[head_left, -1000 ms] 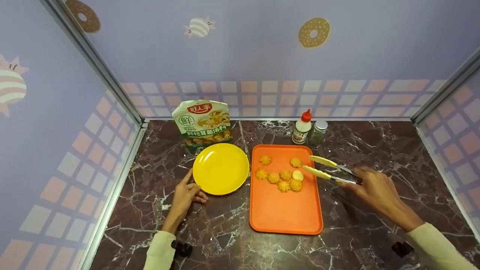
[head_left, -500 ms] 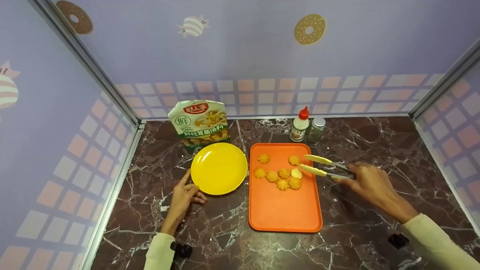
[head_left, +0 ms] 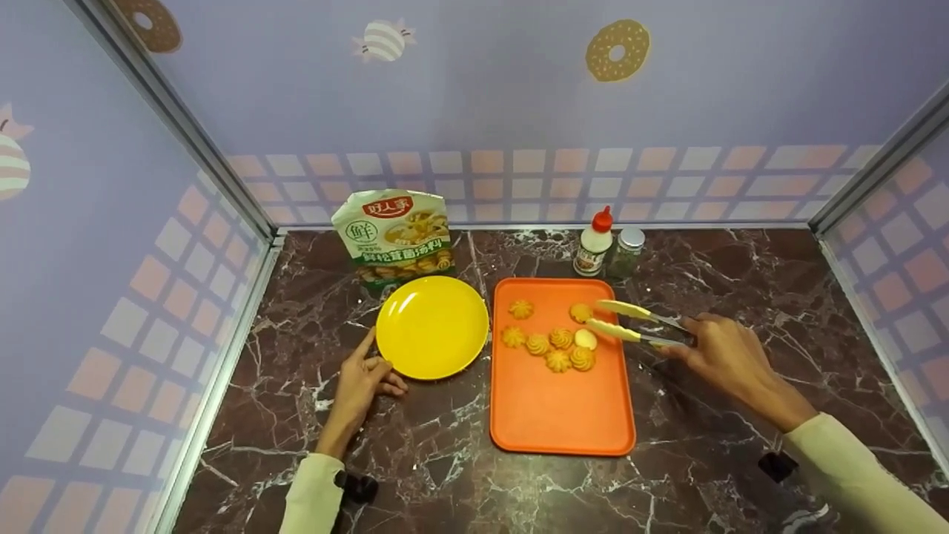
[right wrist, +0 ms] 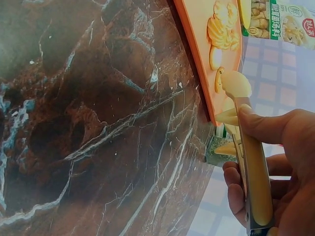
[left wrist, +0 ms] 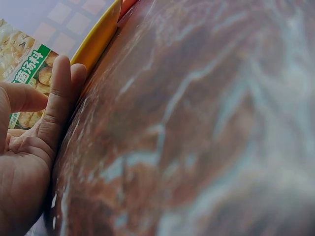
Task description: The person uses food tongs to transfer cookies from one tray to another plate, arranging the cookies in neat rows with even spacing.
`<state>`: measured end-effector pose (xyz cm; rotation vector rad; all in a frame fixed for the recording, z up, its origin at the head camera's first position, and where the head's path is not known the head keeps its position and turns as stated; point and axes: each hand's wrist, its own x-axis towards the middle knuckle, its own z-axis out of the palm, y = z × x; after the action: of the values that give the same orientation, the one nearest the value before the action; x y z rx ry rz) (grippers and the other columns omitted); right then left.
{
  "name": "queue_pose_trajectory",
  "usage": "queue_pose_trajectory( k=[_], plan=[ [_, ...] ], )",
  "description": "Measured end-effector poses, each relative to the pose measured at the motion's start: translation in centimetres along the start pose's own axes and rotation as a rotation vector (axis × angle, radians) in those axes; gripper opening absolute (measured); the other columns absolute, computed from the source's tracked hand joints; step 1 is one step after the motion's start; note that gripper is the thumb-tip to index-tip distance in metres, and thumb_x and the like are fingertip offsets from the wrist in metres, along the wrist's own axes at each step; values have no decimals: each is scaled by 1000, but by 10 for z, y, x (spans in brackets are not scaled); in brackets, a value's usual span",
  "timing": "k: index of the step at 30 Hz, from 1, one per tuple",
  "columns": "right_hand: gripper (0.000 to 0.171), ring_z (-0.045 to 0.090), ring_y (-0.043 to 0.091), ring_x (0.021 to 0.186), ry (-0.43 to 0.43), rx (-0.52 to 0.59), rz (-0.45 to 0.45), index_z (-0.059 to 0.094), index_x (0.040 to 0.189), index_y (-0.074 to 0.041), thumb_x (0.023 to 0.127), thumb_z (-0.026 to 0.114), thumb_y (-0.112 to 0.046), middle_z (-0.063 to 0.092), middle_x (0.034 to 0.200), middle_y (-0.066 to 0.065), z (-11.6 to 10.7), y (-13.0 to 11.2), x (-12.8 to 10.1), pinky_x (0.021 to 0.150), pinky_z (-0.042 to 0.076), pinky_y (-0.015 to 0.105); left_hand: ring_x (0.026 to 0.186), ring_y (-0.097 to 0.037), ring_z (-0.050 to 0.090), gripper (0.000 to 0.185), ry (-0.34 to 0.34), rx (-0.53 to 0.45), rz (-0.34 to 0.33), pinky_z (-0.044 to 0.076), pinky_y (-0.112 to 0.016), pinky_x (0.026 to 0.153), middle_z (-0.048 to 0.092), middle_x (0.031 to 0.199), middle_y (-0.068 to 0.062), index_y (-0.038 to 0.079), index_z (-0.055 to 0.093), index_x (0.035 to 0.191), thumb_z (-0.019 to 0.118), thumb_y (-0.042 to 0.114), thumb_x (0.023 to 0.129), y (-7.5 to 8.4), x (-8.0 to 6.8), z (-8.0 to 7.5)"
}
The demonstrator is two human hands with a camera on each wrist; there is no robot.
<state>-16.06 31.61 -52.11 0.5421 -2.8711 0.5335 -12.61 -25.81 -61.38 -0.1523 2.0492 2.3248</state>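
Observation:
In the head view my right hand grips metal tongs with yellow tips. The tongs are spread, their tips over the upper right of an orange tray, close to a round cookie; nothing is seen held between them. Several swirl-shaped cookies lie on the tray's upper half, one pale side up. My left hand touches the left rim of a yellow plate, its index finger extended. In the left wrist view, the plate's edge shows beyond the fingers.
Behind the plate stands a soup-seasoning pouch. A red-capped squeeze bottle and a glass jar with a silver lid stand behind the tray. Patterned panels bound the dark marble counter at the back and sides.
The right hand has moved left with the tongs, bringing their tips farther over the tray toward the upper right cookie. The left hand stays at the plate. The head view shifts slightly.

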Motion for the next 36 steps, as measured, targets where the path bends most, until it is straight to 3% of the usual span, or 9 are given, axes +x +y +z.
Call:
queue_pose_trajectory(
  k=[6,14,22,36],
  plan=[
    [34,47,18,56,-7,-5,6,67,79,-14,84,97,-28,52,68,-1,-1,2,2,46,41,37,64,-26,77,80,-10,0,-1,70,-39,62,72,85,-32,3,18,176,54,-12,106,-2,2,2],
    [34,56,26,57,50,-32,-34,72,83,-10,81,99,-31,56,70,3,14,-3,5,46,49,54,67,-27,77,81,13,56,-16,71,-39,64,72,87,-32,6,21,176,56,-8,105,-2,-5,-8],
    [35,52,20,57,25,-5,-41,70,80,-10,82,99,-30,58,72,2,20,-13,8,48,53,48,66,-26,77,81,47,57,-32,71,-39,64,72,85,-29,4,19,176,54,-11,105,2,-12,-16],
    [34,50,18,55,36,-28,-43,70,81,-10,83,98,-30,58,71,2,3,-6,7,46,49,44,65,-26,77,80,19,43,-13,70,-38,63,71,85,-31,3,21,176,54,-11,105,0,3,1]
  ],
)
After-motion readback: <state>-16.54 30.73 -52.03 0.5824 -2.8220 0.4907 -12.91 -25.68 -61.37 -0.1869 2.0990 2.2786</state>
